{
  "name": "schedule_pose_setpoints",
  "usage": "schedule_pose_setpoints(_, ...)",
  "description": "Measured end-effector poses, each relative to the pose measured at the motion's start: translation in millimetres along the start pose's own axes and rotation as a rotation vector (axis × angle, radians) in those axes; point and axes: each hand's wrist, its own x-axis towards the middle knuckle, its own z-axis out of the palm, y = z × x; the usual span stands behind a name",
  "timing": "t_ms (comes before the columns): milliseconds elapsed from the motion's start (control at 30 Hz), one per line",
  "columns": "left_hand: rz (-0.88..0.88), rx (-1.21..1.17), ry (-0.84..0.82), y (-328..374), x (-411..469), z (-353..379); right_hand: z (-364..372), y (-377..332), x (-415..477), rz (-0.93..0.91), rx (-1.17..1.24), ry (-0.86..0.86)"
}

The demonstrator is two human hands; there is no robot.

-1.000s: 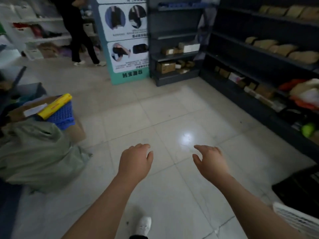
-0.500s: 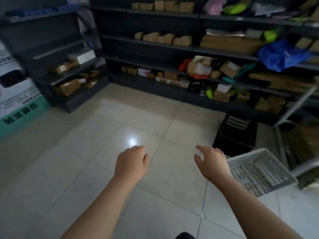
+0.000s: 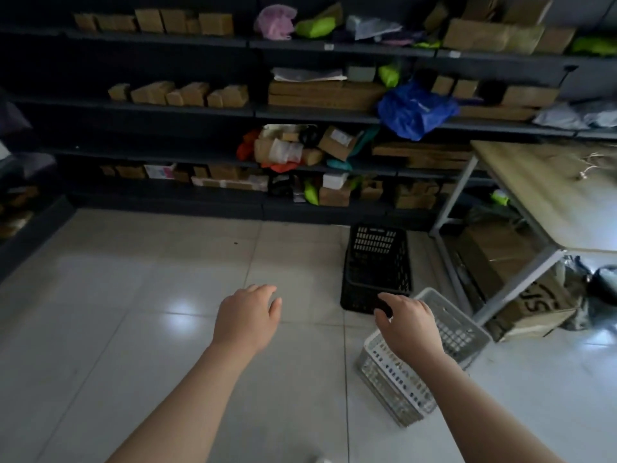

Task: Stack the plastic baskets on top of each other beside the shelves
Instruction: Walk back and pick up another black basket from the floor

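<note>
A black plastic basket [image 3: 377, 262] stands on the tiled floor just in front of the dark shelves [image 3: 200, 110]. A white plastic basket [image 3: 464, 332] sits nearer me, to its right and a little tilted. My right hand [image 3: 409, 324] hovers over the white basket's left part, fingers apart, holding nothing. My left hand [image 3: 248, 315] hangs over bare floor to the left of both baskets, fingers loosely curled and empty.
A wooden table with grey metal legs [image 3: 547, 195] stands at the right, with a cardboard box [image 3: 534, 305] and bags beneath it. The shelves hold many boxes and a blue bag [image 3: 414, 111]. Pale floor tiles [image 3: 133, 295] stretch to the left.
My view has swung right from the open floor to the shelves. Both baskets and the table have come fully into view. My hands keep the same pose, the right now over the white basket.
</note>
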Motion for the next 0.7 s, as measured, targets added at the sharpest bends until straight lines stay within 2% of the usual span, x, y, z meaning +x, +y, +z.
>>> schedule_pose_setpoints(433,0.126,-0.016,-0.118,29.5,244.7,49.3,-8.9,26.6,194.9,0.162,-0.005,0.038)
schedule_pose_setpoints(700,0.304,-0.003,-0.227,18.6,427.6,70.9,-0.5,10.2,330.2,0.357,0.01,0.097)
